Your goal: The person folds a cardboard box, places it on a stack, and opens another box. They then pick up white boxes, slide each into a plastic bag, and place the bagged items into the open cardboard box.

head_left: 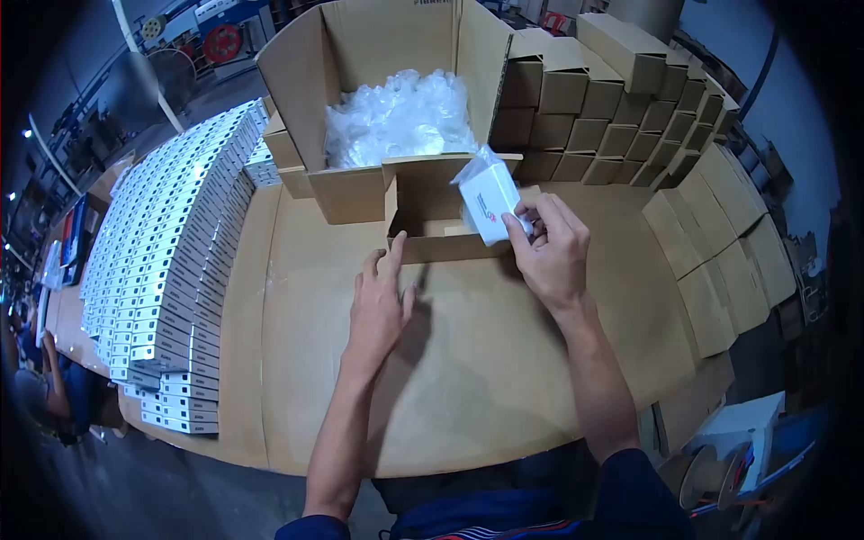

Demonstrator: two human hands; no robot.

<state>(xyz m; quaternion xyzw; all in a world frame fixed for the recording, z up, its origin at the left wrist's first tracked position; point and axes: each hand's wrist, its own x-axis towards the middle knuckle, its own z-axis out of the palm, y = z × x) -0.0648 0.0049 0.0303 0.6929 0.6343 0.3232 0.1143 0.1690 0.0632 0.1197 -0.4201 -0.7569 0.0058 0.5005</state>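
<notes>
My right hand (556,250) pinches the lower right corner of a small white box (489,203) with printing on it. Clear plastic film (480,163) sticks up from the box's top end. The white box is tilted over the right part of an open brown carton (450,250), in front of the carton's inside. My left hand (376,310) holds nothing. Its fingers are apart, with the index fingertip at the carton's front left corner. Shadow hides much of the carton's inside.
Behind the carton stands a large cardboard box (306,90) with crumpled clear plastic bags (400,112). Rows of stacked white boxes (171,243) line the left side. Brown cartons (621,99) are piled at the back right, and folded cardboard (720,252) lies at the right edge.
</notes>
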